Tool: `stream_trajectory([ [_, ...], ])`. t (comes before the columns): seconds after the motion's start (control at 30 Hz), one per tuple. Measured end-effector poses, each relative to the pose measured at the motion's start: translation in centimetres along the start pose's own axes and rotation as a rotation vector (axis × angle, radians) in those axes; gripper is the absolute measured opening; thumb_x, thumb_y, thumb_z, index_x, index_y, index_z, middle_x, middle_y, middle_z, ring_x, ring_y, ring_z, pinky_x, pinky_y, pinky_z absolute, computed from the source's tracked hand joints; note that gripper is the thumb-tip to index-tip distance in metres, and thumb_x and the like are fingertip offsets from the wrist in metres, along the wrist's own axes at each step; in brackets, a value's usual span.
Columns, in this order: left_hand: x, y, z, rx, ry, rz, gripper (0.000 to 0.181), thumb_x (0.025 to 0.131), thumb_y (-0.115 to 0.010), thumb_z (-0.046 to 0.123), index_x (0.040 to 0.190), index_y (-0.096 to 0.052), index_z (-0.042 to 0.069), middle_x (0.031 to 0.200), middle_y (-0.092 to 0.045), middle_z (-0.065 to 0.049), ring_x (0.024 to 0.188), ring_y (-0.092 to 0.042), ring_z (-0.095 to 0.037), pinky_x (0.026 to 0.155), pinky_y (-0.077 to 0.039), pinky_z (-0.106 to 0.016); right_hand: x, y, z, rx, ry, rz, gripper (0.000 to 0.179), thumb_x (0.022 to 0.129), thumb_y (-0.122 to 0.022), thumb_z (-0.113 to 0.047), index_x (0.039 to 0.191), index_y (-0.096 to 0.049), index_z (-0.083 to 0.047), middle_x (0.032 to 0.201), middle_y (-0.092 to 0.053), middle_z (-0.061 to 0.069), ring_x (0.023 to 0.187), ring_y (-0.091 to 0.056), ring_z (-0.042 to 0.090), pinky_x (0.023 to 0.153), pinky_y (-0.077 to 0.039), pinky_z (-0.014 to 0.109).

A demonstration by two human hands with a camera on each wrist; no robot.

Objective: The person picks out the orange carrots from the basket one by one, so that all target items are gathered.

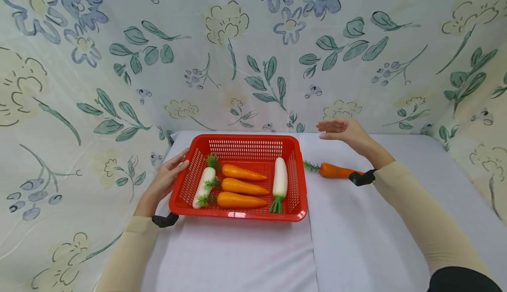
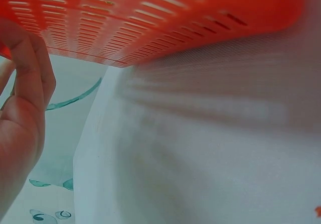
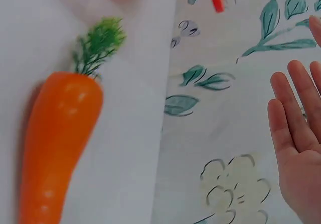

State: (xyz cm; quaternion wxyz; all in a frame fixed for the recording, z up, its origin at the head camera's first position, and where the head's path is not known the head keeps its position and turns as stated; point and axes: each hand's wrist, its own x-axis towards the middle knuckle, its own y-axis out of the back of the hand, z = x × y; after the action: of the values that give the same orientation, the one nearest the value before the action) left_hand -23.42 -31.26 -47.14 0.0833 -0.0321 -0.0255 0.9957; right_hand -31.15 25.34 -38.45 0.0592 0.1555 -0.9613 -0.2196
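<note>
A red plastic basket (image 1: 245,215) with slotted sides sits in the middle of the head view. Inside it lie three orange carrots (image 1: 244,187) side by side, a white radish (image 1: 203,189) at the left and another white radish (image 1: 280,178) at the right. My left hand (image 1: 165,178) grips the basket's left rim, its fingers bent over the edge in the left wrist view. To the right of the basket, another carrot (image 1: 336,171) with a feathery green top lies on the cloth. My right hand (image 1: 348,136) hovers beyond that carrot, fingers extended, holding nothing.
A white cloth (image 1: 245,252) covers the table, with a seam running front to back near the basket's right side. Floral fabric (image 1: 261,54) hangs close behind the table and along both sides.
</note>
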Motion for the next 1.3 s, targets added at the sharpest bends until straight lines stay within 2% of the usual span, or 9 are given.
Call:
stream_trajectory([
  [0.17,0.2,0.0,-0.1,0.012,0.003,0.01,0.06,0.102,-0.059,0.026,0.157,-0.035,0.021,0.132,-0.046,-0.012,0.102,-0.064,-0.016,0.083,-0.058,-0.037,1.5,-1.3,-3.4,0.062,0.077,0.002,0.049,0.092,-0.074,-0.019,0.136,-0.059,-0.003,0.131,-0.063,0.011,0.122,-0.058,0.027,0.104,-0.047,0.043],
  [0.27,0.3,0.0,-0.2,0.022,0.002,0.013,0.06,0.102,-0.059,0.026,0.157,-0.035,0.021,0.133,-0.047,-0.012,0.102,-0.064,-0.016,0.083,-0.058,-0.036,2.2,-2.2,-5.2,0.108,0.105,-0.027,0.05,0.093,-0.073,-0.018,0.137,-0.057,-0.002,0.131,-0.064,0.01,0.121,-0.059,0.024,0.107,-0.045,0.043],
  [0.5,0.2,-0.3,-0.1,0.014,0.005,0.016,0.058,0.102,-0.059,0.026,0.156,-0.037,0.021,0.13,-0.047,-0.012,0.101,-0.064,-0.017,0.082,-0.058,-0.037,3.7,-5.0,-7.5,0.197,0.137,-0.088,0.045,0.091,-0.075,-0.011,0.132,-0.061,0.0,0.127,-0.066,0.012,0.115,-0.063,0.024,0.108,-0.043,0.046],
  [0.73,0.2,-0.2,-0.1,0.008,0.008,0.011,0.059,0.102,-0.059,0.026,0.156,-0.036,0.022,0.129,-0.046,-0.012,0.101,-0.064,-0.017,0.082,-0.058,-0.037,5.4,-8.7,-8.0,0.21,0.151,-0.123,0.041,0.09,-0.075,-0.009,0.128,-0.063,0.002,0.122,-0.068,0.011,0.111,-0.065,0.025,0.102,-0.049,0.043],
  [0.93,0.2,-0.2,0.0,0.022,0.001,0.016,0.059,0.102,-0.059,0.027,0.156,-0.037,0.023,0.13,-0.047,-0.013,0.101,-0.064,-0.017,0.082,-0.058,-0.037,6.6,-12.2,-8.0,0.205,0.105,-0.137,0.038,0.088,-0.077,-0.01,0.124,-0.067,0.0,0.12,-0.068,0.016,0.109,-0.066,0.024,0.1,-0.051,0.041],
  [1.1,0.0,-0.1,0.1,0.025,0.003,0.017,0.059,0.102,-0.059,0.027,0.156,-0.036,0.023,0.134,-0.046,-0.013,0.103,-0.064,-0.017,0.082,-0.058,-0.038,7.2,-15.1,-7.7,0.224,0.066,-0.18,0.038,0.089,-0.077,-0.009,0.124,-0.067,0.0,0.123,-0.066,0.021,0.109,-0.065,0.026,0.1,-0.05,0.042],
  [1.3,0.0,-0.1,0.0,0.022,0.007,0.014,0.059,0.102,-0.059,0.027,0.156,-0.036,0.023,0.132,-0.045,-0.013,0.102,-0.064,-0.018,0.082,-0.058,-0.038,7.5,-18.0,-7.3,0.247,0.02,-0.217,0.042,0.088,-0.077,-0.007,0.127,-0.064,0.004,0.122,-0.067,0.019,0.113,-0.064,0.027,0.104,-0.047,0.042],
])
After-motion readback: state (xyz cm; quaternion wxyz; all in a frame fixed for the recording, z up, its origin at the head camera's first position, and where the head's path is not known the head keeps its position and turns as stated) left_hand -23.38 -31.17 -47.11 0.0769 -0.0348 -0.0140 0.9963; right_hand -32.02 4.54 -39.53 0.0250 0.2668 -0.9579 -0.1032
